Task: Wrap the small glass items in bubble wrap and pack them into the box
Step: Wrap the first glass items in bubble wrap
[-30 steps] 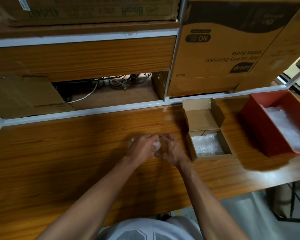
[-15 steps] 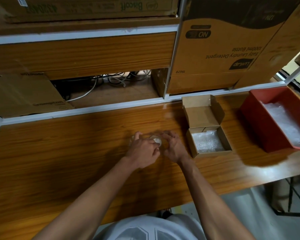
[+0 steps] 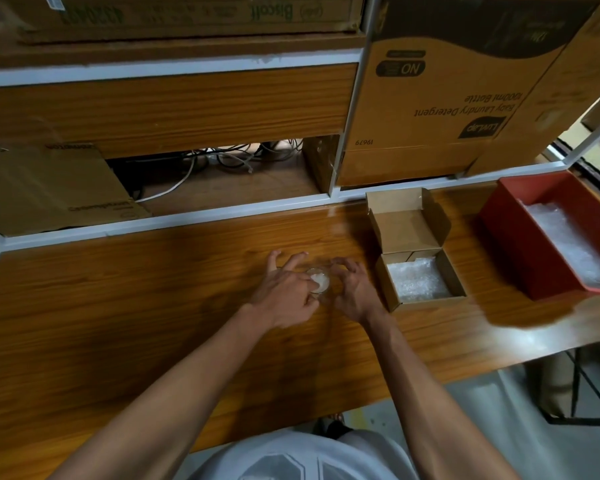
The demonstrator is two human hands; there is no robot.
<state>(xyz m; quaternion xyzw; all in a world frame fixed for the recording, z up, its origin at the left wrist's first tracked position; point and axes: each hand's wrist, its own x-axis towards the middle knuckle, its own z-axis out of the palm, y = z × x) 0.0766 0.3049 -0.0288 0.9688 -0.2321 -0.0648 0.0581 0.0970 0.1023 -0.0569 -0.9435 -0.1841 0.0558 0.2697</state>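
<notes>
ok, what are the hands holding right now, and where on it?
A small glass item, partly in bubble wrap. Left hand pinches its left side, right hand curls round its right side. It sits on the table.

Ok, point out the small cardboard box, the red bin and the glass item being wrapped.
small cardboard box (image 3: 388, 292): head view, front-left wall.
red bin (image 3: 520, 251): head view, left outer wall.
glass item (image 3: 318, 281): head view, its white middle between the hands.
</notes>
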